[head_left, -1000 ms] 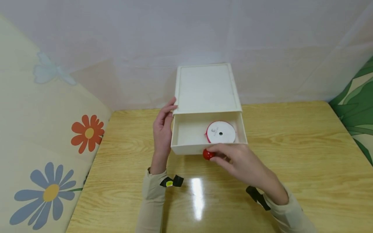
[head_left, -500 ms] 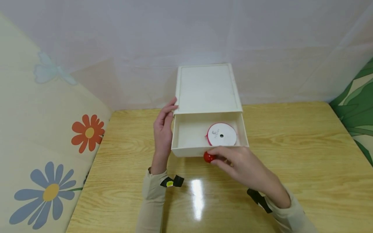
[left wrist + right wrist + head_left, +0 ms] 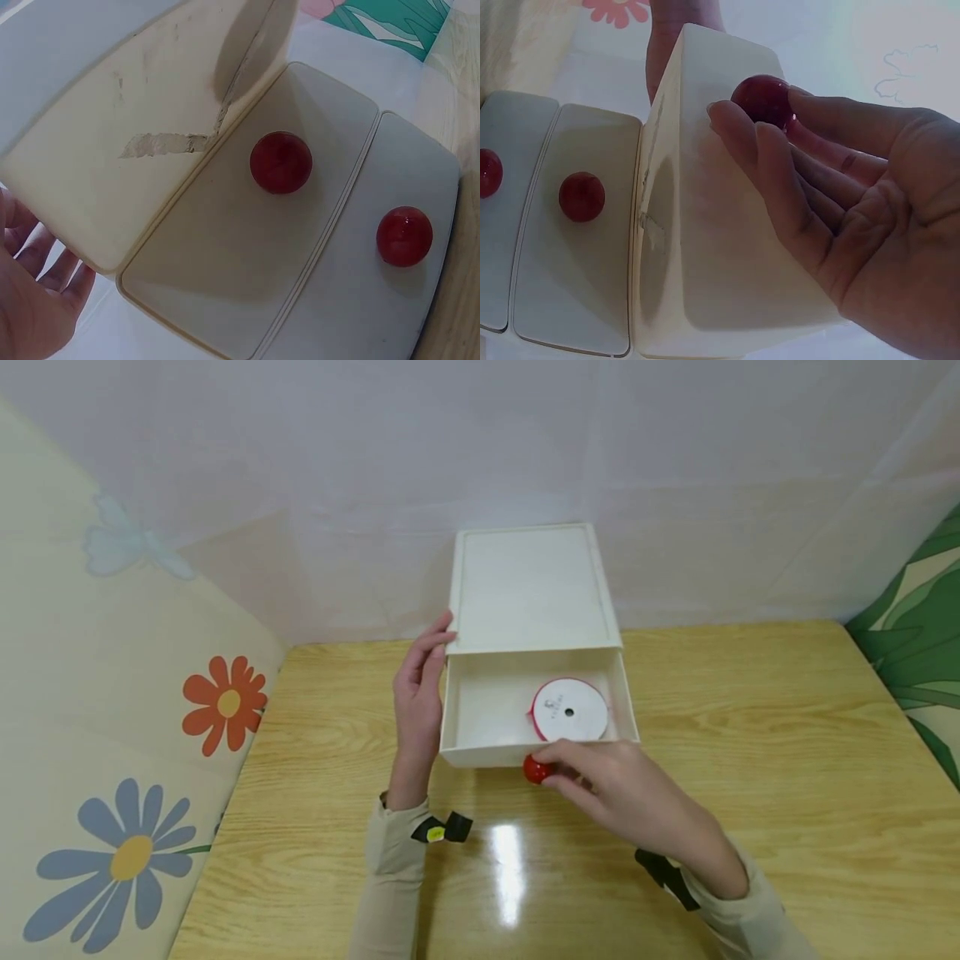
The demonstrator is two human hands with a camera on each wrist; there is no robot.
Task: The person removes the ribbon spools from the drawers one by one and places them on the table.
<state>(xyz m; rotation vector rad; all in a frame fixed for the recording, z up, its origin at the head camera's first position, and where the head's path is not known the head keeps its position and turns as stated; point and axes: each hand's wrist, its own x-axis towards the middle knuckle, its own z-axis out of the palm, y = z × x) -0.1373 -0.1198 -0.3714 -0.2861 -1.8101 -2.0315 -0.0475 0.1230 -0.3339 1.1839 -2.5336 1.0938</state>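
Observation:
A white drawer cabinet (image 3: 536,585) stands against the back wall with its top drawer (image 3: 472,757) pulled out. Thumb and fingers of my right hand (image 3: 630,789) pinch the drawer's round red knob (image 3: 535,769), which also shows between the fingertips in the right wrist view. Inside the drawer, to the right, lies a white spool (image 3: 581,710) with red ribbon around its edge. My left hand (image 3: 420,697) rests along the cabinet's left side, its fingers extended near the top front corner. Palm and fingers of that hand show at the edge of the left wrist view.
Below the pulled-out drawer are two closed drawers, each with a red knob (image 3: 281,163). The cabinet is on a wood-grain table (image 3: 750,760). A pale cloth wall (image 3: 712,510) rises behind it, and a flower-printed panel (image 3: 135,693) borders the left.
The drawer has slid slightly farther out toward me, carrying the spool along, with my right hand moving with the knob. My left hand has stayed in place.

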